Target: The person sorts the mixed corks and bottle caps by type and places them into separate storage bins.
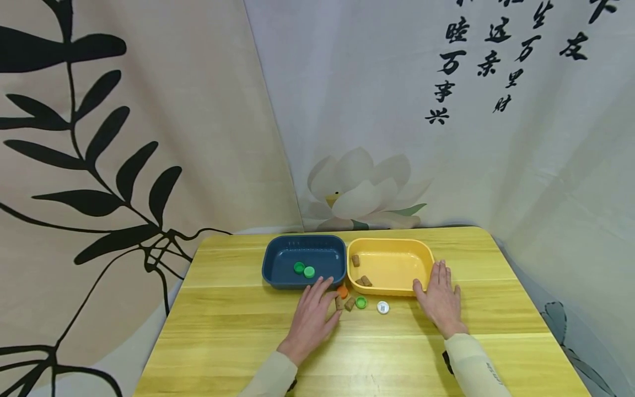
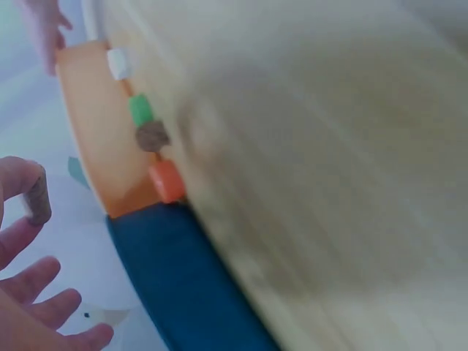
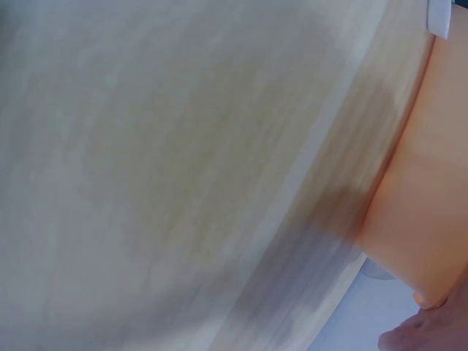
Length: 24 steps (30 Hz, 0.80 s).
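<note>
My left hand [image 1: 310,317] pinches a small brown cork [image 2: 38,196] between thumb and index finger, its other fingers spread. In the head view it is in front of the dark blue tray [image 1: 268,270]. Close by on the table are an orange bottle cap [image 1: 342,291], a second cork [image 1: 349,304], a green cap [image 1: 360,302] and a white cap [image 1: 383,307]. At the front right corner of the yellow tray [image 1: 426,256], my right hand [image 1: 443,303] rests against the rim with extended fingers.
Two green caps [image 1: 309,272] lie in the blue tray. Inside the yellow tray are a cork [image 1: 355,260] near the left wall and two more near the front left. Both trays stand side by side toward the back of the wooden table [image 1: 223,331], before a printed curtain [image 1: 223,138].
</note>
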### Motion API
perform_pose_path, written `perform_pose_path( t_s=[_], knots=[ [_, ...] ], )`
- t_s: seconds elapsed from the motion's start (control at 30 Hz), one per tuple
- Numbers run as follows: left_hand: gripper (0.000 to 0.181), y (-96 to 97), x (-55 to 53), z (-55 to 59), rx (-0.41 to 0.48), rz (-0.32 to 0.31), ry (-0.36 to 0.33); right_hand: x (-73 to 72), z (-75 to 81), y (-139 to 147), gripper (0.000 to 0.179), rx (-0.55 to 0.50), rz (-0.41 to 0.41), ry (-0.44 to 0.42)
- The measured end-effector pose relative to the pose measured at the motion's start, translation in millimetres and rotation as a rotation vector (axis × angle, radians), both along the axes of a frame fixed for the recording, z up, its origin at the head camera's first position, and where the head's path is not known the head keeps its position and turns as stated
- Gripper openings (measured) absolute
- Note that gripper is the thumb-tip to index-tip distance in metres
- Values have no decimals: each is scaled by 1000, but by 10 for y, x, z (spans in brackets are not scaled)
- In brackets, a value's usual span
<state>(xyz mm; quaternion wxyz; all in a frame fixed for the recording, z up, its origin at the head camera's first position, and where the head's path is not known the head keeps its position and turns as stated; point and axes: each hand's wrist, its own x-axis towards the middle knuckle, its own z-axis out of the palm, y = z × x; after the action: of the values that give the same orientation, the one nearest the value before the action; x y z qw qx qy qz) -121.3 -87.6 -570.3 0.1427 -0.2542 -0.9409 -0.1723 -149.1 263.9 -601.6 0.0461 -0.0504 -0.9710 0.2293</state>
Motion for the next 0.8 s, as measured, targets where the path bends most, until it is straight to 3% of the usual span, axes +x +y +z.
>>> perform_pose_path(
  t_s=[0.4, 0.6, 0.8],
  knots=[
    [37, 370, -227, 224, 48, -9, 17, -5, -23, 5, 89, -2, -5, 0],
    [35, 542, -377, 252, 24, -19, 68, -7, -17, 9, 90, -3, -2, -19],
    [34, 689, -576, 241, -14, -13, 41, -8, -13, 10, 89, 7, -4, -17]
  ],
)
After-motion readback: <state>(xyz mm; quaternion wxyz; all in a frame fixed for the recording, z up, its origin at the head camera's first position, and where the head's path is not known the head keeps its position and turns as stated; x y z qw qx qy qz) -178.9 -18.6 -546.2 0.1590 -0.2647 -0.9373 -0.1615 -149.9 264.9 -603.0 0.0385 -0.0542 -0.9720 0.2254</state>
